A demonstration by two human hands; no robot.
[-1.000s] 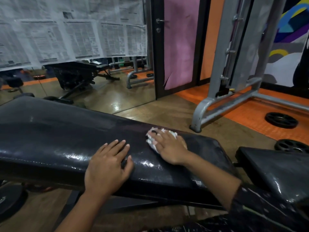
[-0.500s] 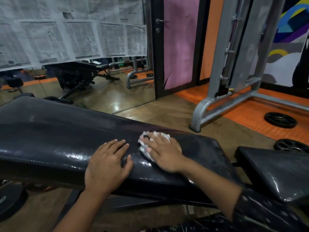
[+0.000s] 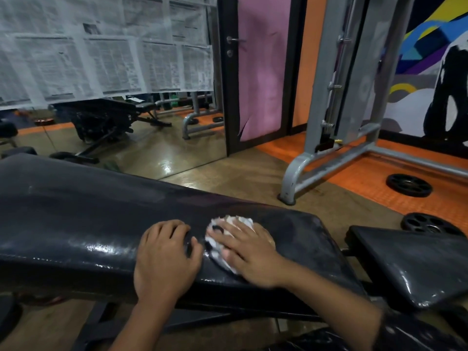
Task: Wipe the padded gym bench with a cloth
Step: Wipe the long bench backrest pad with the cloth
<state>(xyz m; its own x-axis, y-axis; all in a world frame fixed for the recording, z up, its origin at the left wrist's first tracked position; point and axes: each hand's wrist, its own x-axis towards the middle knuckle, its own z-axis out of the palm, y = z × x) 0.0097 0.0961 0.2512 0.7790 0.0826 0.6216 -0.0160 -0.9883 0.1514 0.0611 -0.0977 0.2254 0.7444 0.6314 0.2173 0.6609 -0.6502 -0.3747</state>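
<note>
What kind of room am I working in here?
Almost certainly a gym: a black padded bench under both hands, weight plates on the orange floor, and a grey steel machine frame beside a wall mirror.

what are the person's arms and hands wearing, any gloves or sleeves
No gloves: both the left hand and the right hand are bare, with no rings or watch visible. The left forearm is bare as far as the frame shows. The right arm has a dark sleeve with pale flecks or streaks, ending partway along the forearm. Its pattern is too blurred to make out.
</note>
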